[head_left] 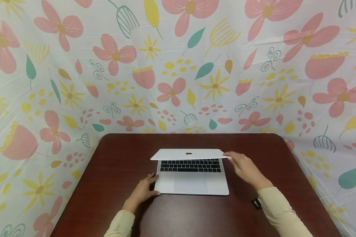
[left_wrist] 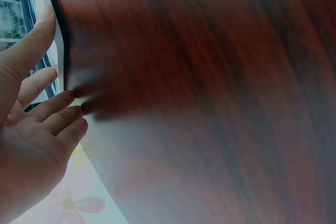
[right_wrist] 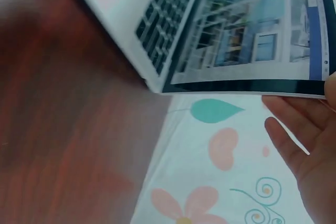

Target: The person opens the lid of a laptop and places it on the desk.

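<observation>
A silver laptop (head_left: 166, 182) rests on a dark red wooden table, its lid (head_left: 175, 154) tilted partway over the black keyboard (head_left: 190, 165). At the lid's right corner, my right hand (head_left: 247, 168) pinches the edge, with the thumb on the screen side and fingers behind. The lit screen (right_wrist: 241, 35) shows a picture in the right wrist view. My left hand (head_left: 141, 191) steadies the left side of the base; its thumb touches the front left corner. In the left wrist view the left hand's fingers (left_wrist: 58, 116) lie fairly straight beside the laptop's edge.
The wooden table (head_left: 192, 217) has rounded far corners. Behind and beside it hangs a white cloth (head_left: 172, 42) printed with pink, yellow and teal flowers and leaves. A dark band (head_left: 256, 203) shows at the right wrist.
</observation>
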`<state>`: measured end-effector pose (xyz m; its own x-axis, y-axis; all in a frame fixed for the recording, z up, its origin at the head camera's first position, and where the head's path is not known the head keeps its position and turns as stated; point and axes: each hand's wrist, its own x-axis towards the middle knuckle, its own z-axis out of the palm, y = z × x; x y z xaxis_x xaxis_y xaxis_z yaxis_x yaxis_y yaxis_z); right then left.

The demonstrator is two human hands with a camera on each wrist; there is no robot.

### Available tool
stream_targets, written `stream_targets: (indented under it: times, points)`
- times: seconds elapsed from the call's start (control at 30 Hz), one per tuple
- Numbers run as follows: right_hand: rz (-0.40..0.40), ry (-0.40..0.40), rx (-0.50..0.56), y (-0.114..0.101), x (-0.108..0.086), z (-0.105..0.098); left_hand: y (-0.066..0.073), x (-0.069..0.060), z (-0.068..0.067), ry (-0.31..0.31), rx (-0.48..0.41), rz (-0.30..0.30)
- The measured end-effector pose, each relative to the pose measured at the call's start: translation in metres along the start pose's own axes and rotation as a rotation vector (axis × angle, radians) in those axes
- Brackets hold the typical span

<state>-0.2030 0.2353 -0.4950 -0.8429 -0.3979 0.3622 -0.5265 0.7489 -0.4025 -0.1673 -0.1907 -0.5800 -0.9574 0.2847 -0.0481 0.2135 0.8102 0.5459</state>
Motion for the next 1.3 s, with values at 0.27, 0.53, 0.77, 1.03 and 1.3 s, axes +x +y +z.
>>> stream_targets:
  times: [0.27,0.53,0.77,1.03,1.3]
  points:
    - [0.045,0.010,0.041,0.003,0.021,-0.009,-0.001,-0.001,-0.001,-0.019,-0.025,-0.005]
    - [0.108,0.027,0.057,0.004,0.042,-0.017,-0.001,0.000,-0.002,-0.016,-0.016,-0.007]
    - [0.199,-0.010,0.078,0.009,0.063,-0.024,-0.001,0.002,-0.002,-0.022,-0.007,-0.019]
    - [0.276,-0.021,0.105,0.013,0.090,-0.029,0.002,0.001,-0.004,-0.021,-0.014,-0.032]
    - [0.343,-0.018,0.144,0.021,0.115,-0.026,0.004,0.001,-0.005,-0.023,-0.017,-0.038]
